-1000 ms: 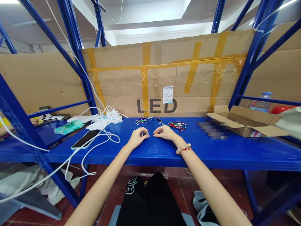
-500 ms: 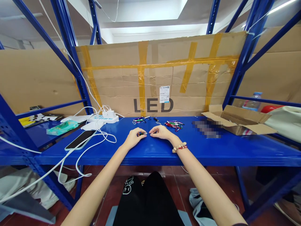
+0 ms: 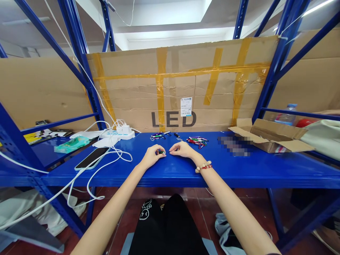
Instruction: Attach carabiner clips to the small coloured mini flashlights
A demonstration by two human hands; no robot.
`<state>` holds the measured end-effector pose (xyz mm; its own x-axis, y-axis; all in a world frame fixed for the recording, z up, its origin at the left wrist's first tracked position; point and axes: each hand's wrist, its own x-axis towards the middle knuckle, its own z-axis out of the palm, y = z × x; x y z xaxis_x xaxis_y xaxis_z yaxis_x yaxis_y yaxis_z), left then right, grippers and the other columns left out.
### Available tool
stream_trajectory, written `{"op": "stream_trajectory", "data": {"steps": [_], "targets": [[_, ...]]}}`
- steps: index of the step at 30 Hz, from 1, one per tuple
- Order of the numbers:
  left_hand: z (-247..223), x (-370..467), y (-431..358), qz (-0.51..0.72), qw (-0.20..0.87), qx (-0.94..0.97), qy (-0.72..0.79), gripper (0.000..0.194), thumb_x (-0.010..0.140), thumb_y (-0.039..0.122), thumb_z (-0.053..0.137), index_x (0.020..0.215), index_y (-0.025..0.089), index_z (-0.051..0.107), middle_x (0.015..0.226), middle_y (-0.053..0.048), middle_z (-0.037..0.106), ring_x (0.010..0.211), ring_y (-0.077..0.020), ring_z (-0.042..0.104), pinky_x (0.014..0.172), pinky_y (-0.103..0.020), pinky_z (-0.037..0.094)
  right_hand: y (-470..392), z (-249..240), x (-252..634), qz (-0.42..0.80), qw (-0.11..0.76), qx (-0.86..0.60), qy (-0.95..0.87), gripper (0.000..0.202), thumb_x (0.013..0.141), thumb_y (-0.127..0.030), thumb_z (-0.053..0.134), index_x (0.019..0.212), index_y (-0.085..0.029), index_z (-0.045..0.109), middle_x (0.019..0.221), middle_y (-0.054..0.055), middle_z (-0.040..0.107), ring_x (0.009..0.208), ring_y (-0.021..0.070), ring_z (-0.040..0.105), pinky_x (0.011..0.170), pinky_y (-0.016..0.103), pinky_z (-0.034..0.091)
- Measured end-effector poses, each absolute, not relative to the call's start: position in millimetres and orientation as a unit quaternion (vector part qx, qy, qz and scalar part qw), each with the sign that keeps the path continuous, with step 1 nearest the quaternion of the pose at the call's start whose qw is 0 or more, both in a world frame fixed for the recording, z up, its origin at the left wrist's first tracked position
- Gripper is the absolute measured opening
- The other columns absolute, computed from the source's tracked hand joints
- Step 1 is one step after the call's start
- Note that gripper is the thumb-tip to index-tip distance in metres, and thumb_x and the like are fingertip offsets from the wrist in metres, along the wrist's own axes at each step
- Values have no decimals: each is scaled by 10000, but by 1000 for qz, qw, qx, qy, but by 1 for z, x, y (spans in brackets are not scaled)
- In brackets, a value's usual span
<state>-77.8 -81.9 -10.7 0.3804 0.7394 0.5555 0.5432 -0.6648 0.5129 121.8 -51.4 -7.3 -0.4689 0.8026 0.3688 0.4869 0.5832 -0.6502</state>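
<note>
**Green piece stays in the left hand; only its angle looks different**

Nearest: black trousers (image 3: 172, 226), lower centre, under the front edge of the blue table (image 3: 225, 171). Forearms run up from lower left and lower right.

Centre of frame: left hand (image 3: 153, 156) grips a small green piece (image 3: 161, 152) between thumb and fingers. Mostly hidden, can't ID it. Half a second ago more of a pale end seemed to show; now more green. I read that as a slight turn or regrip. Right hand (image 3: 183, 150), beaded bracelet (image 3: 204, 166) at the wrist, has thumb and fingertips drawn together, just beside the left fingertips but apart. Can't tell if it pinches anything. Gap between hands looks about the same as a second ago.

Just beyond: left cluster (image 3: 158, 136) of slim coloured pieces, one black piece (image 3: 176, 135), right cluster (image 3: 197, 141) with reds and purples. All unmoved on the table; whole view has just swung, so everything sits further left in frame than a second ago. My read: work is still on the one held piece.

Left of frame: phone (image 3: 92, 159), white cables, power strip. Right: carton (image 3: 293, 145).

Far: taped cardboard panel (image 3: 127, 95), "LED" printed on it.
</note>
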Motion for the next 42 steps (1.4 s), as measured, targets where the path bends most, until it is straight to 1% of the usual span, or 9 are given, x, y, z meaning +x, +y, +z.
{"op": "stream_trajectory", "data": {"steps": [7,14,18,25,29,33,37,39,42], "targets": [[-10,-78,-82,396,108,818,403,99,702,253,629,779,191,639,770,6,632,637,-125,507,649,-243,421,-51,-6,120,213,378,-395,-810,177,610,-297,695,712,-155,726,673,48,702,587,144,607,541,220,454],[-9,-76,-84,393,111,811,419,175,739,334,601,825,192,655,700,1,665,604,-140,511,612,-244,399,-62,5,111,221,441,-377,-783,312,685,-368,628,836,-111,716,711,72,700,487,107,528,455,218,401],[-6,-74,-89,386,148,815,405,199,788,337,541,845,169,630,652,7,675,558,-126,554,574,-215,409,-61,4,108,245,436,-350,-792,311,664,-372,643,807,-107,719,711,70,699,511,110,539,456,214,397],[-4,-73,-92,394,174,811,396,201,789,325,537,872,158,612,685,-8,688,633,-142,612,634,-217,428,-56,0,107,267,423,-319,-805,312,652,-397,647,762,-113,713,756,78,697,597,135,581,512,225,428],[-5,-73,-91,396,178,809,398,203,782,328,545,872,160,613,679,-12,688,657,-155,623,646,-225,429,-58,0,107,266,401,-315,-818,301,649,-402,655,766,-130,710,795,68,693,576,115,563,491,215,408],[-7,-74,-89,396,176,808,398,180,784,322,543,870,177,606,685,3,682,653,-144,613,645,-221,422,-60,2,108,255,384,-336,-821,303,657,-424,649,781,-153,706,808,44,691,544,93,544,479,204,398],[-10,-75,-84,406,162,803,405,160,773,320,557,860,188,576,670,27,649,558,-113,530,590,-216,400,-60,3,114,226,388,-403,-797,367,687,-473,610,883,-173,689,816,37,689,542,97,562,506,213,427],[-12,-76,-82,413,151,800,409,153,747,312,587,836,189,562,677,36,619,547,-102,483,581,-214,387,-58,1,118,205,389,-449,-778,376,648,-481,642,865,-179,694,797,39,689,595,123,591,536,224,443],[-13,-76,-80,417,140,799,411,147,716,293,618,799,193,550,689,47,571,563,-94,451,583,-207,377,-56,-1,125,182,371,-509,-755,334,529,-466,725,720,-193,713,709,35,687,662,171,619,556,238,453]]}}
